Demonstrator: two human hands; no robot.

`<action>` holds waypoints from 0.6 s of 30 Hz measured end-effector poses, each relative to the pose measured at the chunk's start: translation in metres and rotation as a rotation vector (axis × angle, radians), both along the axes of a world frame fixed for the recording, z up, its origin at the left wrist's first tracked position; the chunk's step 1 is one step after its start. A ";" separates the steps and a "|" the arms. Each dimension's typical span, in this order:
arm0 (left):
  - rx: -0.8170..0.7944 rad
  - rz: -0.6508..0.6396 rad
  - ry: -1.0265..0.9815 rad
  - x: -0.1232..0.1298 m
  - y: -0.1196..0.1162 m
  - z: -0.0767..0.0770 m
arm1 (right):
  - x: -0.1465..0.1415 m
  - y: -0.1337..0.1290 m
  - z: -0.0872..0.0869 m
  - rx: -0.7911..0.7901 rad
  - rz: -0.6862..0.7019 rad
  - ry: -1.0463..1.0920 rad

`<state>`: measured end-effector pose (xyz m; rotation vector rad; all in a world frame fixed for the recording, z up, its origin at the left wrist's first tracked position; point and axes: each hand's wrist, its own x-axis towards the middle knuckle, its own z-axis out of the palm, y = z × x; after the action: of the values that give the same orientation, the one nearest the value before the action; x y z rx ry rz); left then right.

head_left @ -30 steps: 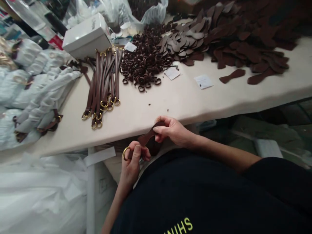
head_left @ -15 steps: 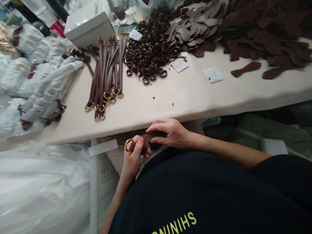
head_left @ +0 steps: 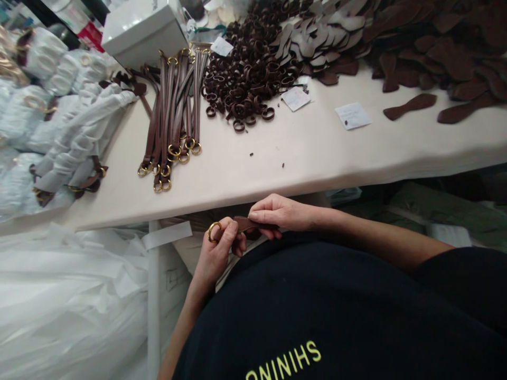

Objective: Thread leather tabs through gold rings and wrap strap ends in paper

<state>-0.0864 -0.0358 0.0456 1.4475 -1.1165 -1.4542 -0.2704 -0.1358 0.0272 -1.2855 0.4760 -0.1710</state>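
Between my two hands, in front of the table's edge, is a brown leather piece (head_left: 244, 224). My left hand (head_left: 219, 245) pinches one end of it, thumb on top. A gold ring (head_left: 214, 232) sticks out at the left of that thumb. My right hand (head_left: 273, 214) grips the piece farther along, thumb and forefinger pressed together on its edge. Part of the leather is hidden by the fingers.
On the table (head_left: 253, 179) lie ringed brown straps (head_left: 170, 116), a heap of small leather loops (head_left: 245, 79), flat leather pieces (head_left: 412, 105) and paper labels (head_left: 352, 115). A white box (head_left: 144, 31) stands behind; wrapped bundles (head_left: 79, 137) lie left.
My right hand's fingers have closed from a looser hold to a pinch on the leather piece. My left hand keeps its grip and has shifted very slightly.
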 end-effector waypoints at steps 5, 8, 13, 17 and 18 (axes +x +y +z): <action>0.033 0.056 -0.040 -0.001 -0.003 -0.004 | 0.002 0.004 -0.013 -0.857 -0.201 0.052; 0.040 0.074 -0.037 -0.003 -0.004 -0.008 | 0.002 0.007 -0.020 -1.183 -0.261 0.027; 0.035 0.074 -0.064 -0.006 -0.005 -0.010 | 0.003 0.010 -0.022 -1.323 -0.293 0.000; 0.035 0.079 -0.058 -0.007 -0.005 -0.012 | 0.002 0.009 -0.019 -1.312 -0.323 -0.018; 0.031 0.091 -0.050 -0.007 -0.005 -0.013 | 0.001 0.009 -0.018 -1.264 -0.345 -0.030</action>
<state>-0.0936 -0.0411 0.0330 1.5445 -1.0485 -1.3843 -0.2691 -0.1267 0.0096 -2.4100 0.5761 -0.8797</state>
